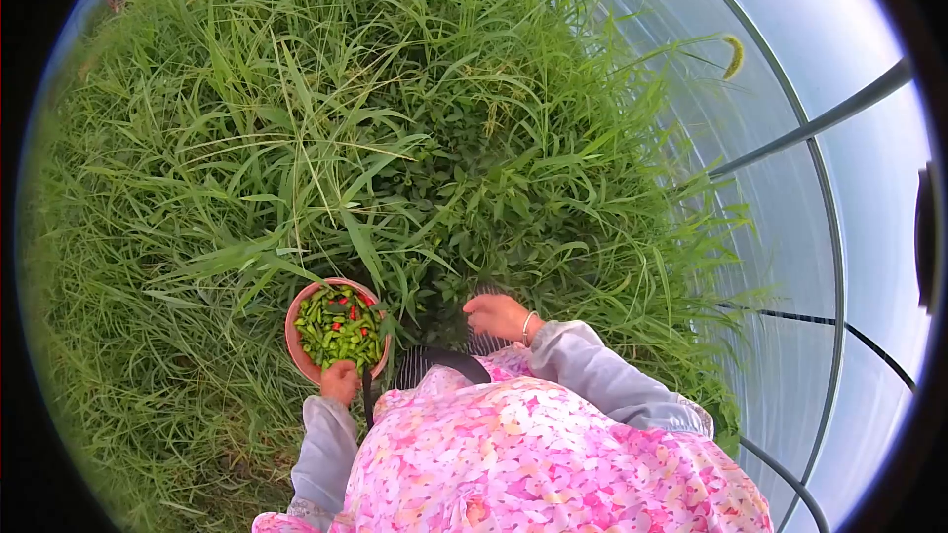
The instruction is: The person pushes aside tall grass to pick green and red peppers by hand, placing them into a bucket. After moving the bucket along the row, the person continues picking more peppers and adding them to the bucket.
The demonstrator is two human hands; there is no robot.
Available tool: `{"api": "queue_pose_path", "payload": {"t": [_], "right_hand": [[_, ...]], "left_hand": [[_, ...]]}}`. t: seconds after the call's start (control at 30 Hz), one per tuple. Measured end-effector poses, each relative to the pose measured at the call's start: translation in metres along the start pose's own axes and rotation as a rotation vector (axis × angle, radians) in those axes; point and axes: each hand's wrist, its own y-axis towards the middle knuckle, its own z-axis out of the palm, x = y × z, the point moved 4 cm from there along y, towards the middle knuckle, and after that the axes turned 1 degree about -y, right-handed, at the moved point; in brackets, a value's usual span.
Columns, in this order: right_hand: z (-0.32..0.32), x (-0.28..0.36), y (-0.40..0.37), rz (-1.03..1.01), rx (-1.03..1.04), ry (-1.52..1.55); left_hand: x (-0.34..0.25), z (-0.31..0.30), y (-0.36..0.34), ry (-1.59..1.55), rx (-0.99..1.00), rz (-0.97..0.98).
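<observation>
A pink bucket (293,334) holds many green chili peppers (341,341) with a few red ones among them. My left hand (341,382) is closed on the bucket's near rim, and its fingertips are partly hidden. To the right of the bucket, my right hand (497,318) is in front of the dark-leaved plants (464,207), its fingers curled together. Whatever may be between those fingers is too small to make out. A bracelet (527,324) circles my right wrist.
Tall grass (197,168) grows densely around the plants and the bucket. Along the right runs a curved plastic sheet wall (770,227) on metal hoops (834,237). A dark strap (454,363) crosses near my waist.
</observation>
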Motion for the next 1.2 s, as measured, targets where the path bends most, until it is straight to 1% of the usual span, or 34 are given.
{"api": "queue_pose_path", "payload": {"t": [0.03, 0.1, 0.13, 0.17, 0.2, 0.27, 0.33, 0.37, 0.47, 0.53, 0.6, 0.67, 0.7, 0.73, 0.8, 0.83, 0.87, 0.9, 0.93, 0.97, 1.0, 1.03, 1.07, 1.1, 1.13, 1.2], "right_hand": [[-0.004, -0.002, 0.002, 0.023, 0.001, 0.058], [-0.005, -0.008, 0.008, 0.075, 0.029, 0.183], [-0.008, -0.009, 0.014, 0.084, 0.014, 0.220], [-0.010, -0.010, 0.020, 0.095, 0.001, 0.260], [-0.011, -0.011, 0.024, 0.110, -0.012, 0.305], [-0.016, -0.008, 0.039, 0.063, -0.002, 0.298], [-0.027, -0.005, 0.054, 0.012, -0.004, 0.270], [-0.031, -0.010, 0.071, -0.093, -0.042, 0.119], [-0.065, 0.031, 0.104, -0.315, -0.165, -0.187], [-0.088, 0.051, 0.140, -0.424, -0.228, -0.267], [-0.113, 0.064, 0.177, -0.494, -0.260, -0.388], [-0.138, 0.058, 0.219, -0.529, -0.322, -0.550], [-0.147, 0.053, 0.239, -0.544, -0.350, -0.628], [-0.159, 0.043, 0.254, -0.497, -0.266, -0.804], [-0.188, 0.021, 0.279, -0.253, -0.085, -1.069], [-0.207, 0.008, 0.284, -0.150, -0.002, -1.141], [-0.220, -0.023, 0.300, -0.038, 0.010, -1.314], [-0.236, -0.040, 0.300, 0.060, 0.031, -1.221], [-0.250, -0.064, 0.303, 0.152, 0.043, -1.244], [-0.261, -0.085, 0.303, 0.242, 0.043, -1.192], [-0.268, -0.107, 0.300, 0.301, 0.095, -1.168], [-0.271, -0.128, 0.294, 0.272, 0.089, -1.131], [-0.262, -0.162, 0.299, 0.246, 0.090, -1.183], [-0.255, -0.195, 0.296, 0.231, 0.082, -1.230], [-0.248, -0.214, 0.294, 0.221, 0.073, -1.276], [-0.235, -0.214, 0.291, 0.254, 0.088, -1.179]], "left_hand": [[-0.001, 0.007, 0.007, 0.042, 0.024, 0.027], [-0.004, 0.020, 0.017, 0.219, 0.033, 0.150], [-0.017, 0.027, 0.015, 0.306, 0.030, 0.206], [-0.027, 0.035, 0.015, 0.327, 0.037, 0.191], [-0.054, 0.044, 0.009, 0.353, 0.048, 0.174], [-0.114, 0.063, 0.006, 0.476, 0.072, 0.165], [-0.140, 0.083, 0.033, 0.562, 0.036, 0.299], [-0.158, 0.092, 0.046, 0.573, 0.020, 0.362], [-0.230, 0.122, 0.089, 0.694, -0.040, 0.576], [-0.276, 0.139, 0.118, 0.745, -0.065, 0.690], [-0.307, 0.155, 0.157, 0.901, -0.044, 0.707], [-0.321, 0.160, 0.205, 1.069, -0.002, 0.725], [-0.328, 0.158, 0.223, 1.246, 0.045, 0.708], [-0.338, 0.152, 0.235, 1.421, 0.097, 0.688], [-0.345, 0.129, 0.257, 1.716, 0.223, 0.401], [-0.340, 0.112, 0.268, 1.830, 0.216, 0.289], [-0.330, 0.090, 0.280, 1.942, 0.206, 0.175], [-0.318, 0.063, 0.288, 1.973, 0.151, 0.061], [-0.302, 0.032, 0.298, 2.002, 0.094, -0.058], [-0.281, 0.002, 0.305, 2.018, 0.015, -0.147], [-0.259, -0.031, 0.311, 2.035, -0.069, -0.233], [-0.232, -0.070, 0.316, 2.060, -0.092, -0.330], [-0.193, -0.103, 0.322, 2.074, -0.102, -0.436], [-0.175, -0.121, 0.322, 2.070, -0.116, -0.480], [-0.161, -0.137, 0.321, 2.067, -0.127, -0.518], [-0.131, -0.168, 0.308, 2.060, -0.138, -0.565]]}}
